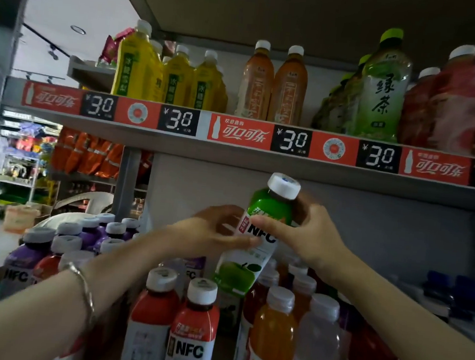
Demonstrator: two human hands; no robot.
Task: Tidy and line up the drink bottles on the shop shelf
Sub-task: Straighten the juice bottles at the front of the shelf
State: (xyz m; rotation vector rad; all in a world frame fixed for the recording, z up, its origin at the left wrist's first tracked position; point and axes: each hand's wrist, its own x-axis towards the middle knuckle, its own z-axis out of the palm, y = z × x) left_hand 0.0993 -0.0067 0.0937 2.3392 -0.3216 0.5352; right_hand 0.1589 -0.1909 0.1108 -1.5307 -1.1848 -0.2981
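Lower shelf, left: purple-labelled bottles with white caps, one reading "NFC". A thin metal bracelet sits on the left wrist.

The left hand grips the green apple bottle at mid-body, fingers curled behind and thumb across the front. The bottle is held off the lower shelf, above the standing stock. Its long axis is tilted: the white cap points up and to the right, the base down and to the left. It is smooth plastic with a green shoulder; the white label reads "NFC" above a green apple picture.

The right hand grips the bottle's shoulder from the right, thumb on the label.

Below stand red "NFC" bottles, an orange bottle and a clear bottle.

On the upper shelf the price strip reads "可口可乐" and "¥3.0", and a green tea bottle reads "绿茶".
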